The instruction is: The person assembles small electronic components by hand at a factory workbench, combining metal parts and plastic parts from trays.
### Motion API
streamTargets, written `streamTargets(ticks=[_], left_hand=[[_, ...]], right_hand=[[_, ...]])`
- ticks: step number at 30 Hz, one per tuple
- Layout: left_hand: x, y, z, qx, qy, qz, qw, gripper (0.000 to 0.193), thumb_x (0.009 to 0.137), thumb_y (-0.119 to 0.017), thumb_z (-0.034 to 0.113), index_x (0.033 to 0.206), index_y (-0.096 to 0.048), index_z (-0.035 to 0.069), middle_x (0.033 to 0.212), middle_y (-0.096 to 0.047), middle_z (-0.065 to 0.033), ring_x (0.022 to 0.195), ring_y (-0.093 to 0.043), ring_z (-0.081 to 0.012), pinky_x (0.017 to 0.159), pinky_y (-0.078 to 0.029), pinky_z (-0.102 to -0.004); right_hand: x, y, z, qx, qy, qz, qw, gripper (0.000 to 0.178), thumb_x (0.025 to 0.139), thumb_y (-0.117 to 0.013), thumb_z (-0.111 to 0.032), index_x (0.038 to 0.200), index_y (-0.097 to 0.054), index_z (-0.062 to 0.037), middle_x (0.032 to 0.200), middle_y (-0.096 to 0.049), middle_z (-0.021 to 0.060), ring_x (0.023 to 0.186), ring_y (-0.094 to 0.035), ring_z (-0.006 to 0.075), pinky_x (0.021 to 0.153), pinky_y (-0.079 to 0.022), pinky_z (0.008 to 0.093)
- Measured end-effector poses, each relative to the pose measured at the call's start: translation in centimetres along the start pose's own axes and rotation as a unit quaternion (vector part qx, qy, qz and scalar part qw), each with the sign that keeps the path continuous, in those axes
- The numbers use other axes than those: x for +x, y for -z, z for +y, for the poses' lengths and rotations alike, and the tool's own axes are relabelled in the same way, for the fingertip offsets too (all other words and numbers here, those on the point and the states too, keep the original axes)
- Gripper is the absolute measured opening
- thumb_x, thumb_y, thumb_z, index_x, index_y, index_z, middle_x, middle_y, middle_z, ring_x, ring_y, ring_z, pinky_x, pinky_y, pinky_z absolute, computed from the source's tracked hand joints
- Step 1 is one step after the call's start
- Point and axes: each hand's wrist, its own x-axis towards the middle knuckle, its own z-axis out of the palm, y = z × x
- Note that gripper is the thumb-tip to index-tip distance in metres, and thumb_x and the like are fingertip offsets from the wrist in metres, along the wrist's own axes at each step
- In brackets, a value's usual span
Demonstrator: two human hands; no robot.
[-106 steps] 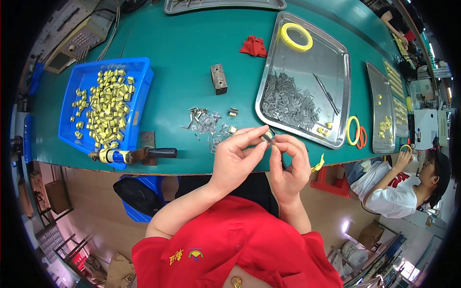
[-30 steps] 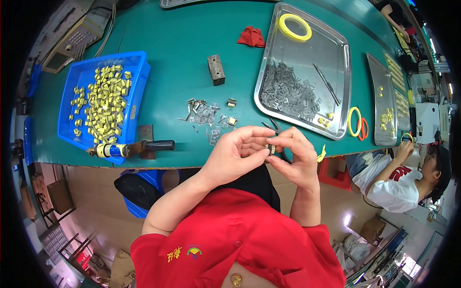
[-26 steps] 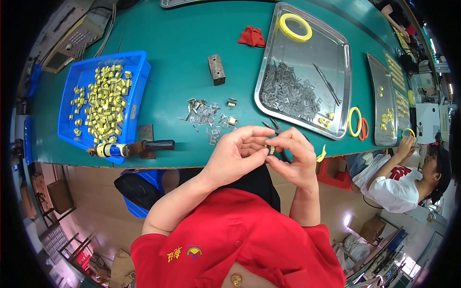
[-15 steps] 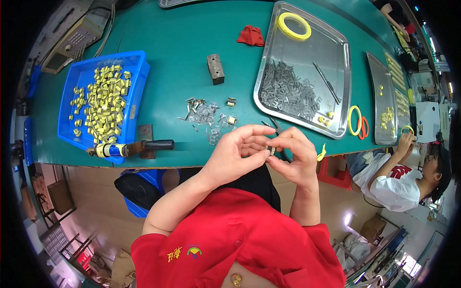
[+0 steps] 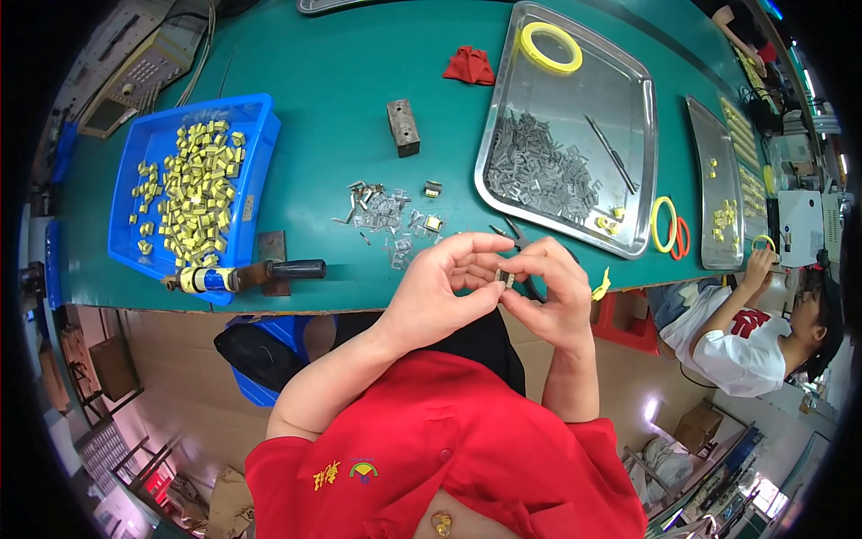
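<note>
My left hand [image 5: 453, 280] and my right hand [image 5: 552, 292] meet just over the table's near edge. Between their fingertips they pinch a small metallic and pale block [image 5: 506, 278], partly covered by the fingers. Both hands are closed on it. Behind them, black-handled pliers [image 5: 519, 235] lie on the table, partly hidden by my fingers. Beyond my left hand is a loose heap of small shiny metal pieces [image 5: 382, 208]. Two small blocks, one with yellow wrapping [image 5: 434, 223] and one darker [image 5: 433, 189], sit beside that heap.
A blue bin [image 5: 260, 135] of yellow-wrapped blocks stands left, with a black-handled tool [image 5: 296, 269] near it. A steel tray [image 5: 620, 81] holds grey E-shaped pieces, a yellow tape roll [image 5: 549, 48] and tweezers [image 5: 611, 154]. A steel block [image 5: 403, 128] lies mid-table. Another person [image 5: 745, 337] works at right.
Both hands stay in nearly the same place. The small block between my fingertips appears turned slightly.
</note>
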Motion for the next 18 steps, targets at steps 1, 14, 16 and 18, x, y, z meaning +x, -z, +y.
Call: streamTargets(ticks=[1,14,16,18], left_hand=[[0.0,-0.1,0.1,0.0,0.0,0.0,1.0,0.042,0.089,-0.062,-0.004,0.13,-0.052,-0.003,0.111,-0.066,-0.009,0.1,-0.064,-0.0116,0.087,-0.053,-0.0263],[-0.4,-0.8,1.1,0.158,-0.025,0.025,0.987,0.047,0.082,-0.066,0.0,0.128,-0.054,0.0,0.104,-0.069,-0.009,0.089,-0.067,-0.0132,0.081,-0.055,-0.0272],[-0.5,-0.8,1.2,0.168,-0.017,0.014,0.986,0.048,0.083,-0.066,-0.002,0.129,-0.054,0.0,0.105,-0.068,-0.0077,0.092,-0.066,-0.0114,0.082,-0.054,-0.0257],[-0.6,-0.9,1.2,0.184,-0.009,0.017,0.983,0.047,0.083,-0.066,-0.002,0.128,-0.054,0.0,0.104,-0.068,-0.007,0.093,-0.067,-0.0118,0.083,-0.054,-0.0257]], right_hand=[[0.0,0.0,0.0,0.0,0.0,0.0,1.0,0.04,0.062,-0.077,0.008,0.1,-0.068,-0.0016,0.083,-0.059,0.0066,0.074,-0.056,0.0169,0.065,-0.046,0.0284],[1.7,2.0,-1.3,0.08,-0.072,-0.099,0.989,0.021,0.077,-0.075,0.001,0.097,-0.07,-0.0001,0.087,-0.061,0.0069,0.073,-0.055,0.0145,0.064,-0.044,0.0259],[1.9,2.4,-1.1,0.074,-0.114,-0.146,0.98,0.015,0.079,-0.073,0.001,0.094,-0.07,0.0008,0.085,-0.061,0.0063,0.073,-0.055,0.0126,0.063,-0.043,0.0253],[1.9,2.2,-0.9,0.089,-0.141,-0.143,0.976,0.011,0.08,-0.072,-0.001,0.091,-0.07,-0.0003,0.081,-0.061,0.0047,0.069,-0.054,0.0112,0.06,-0.043,0.0246]])
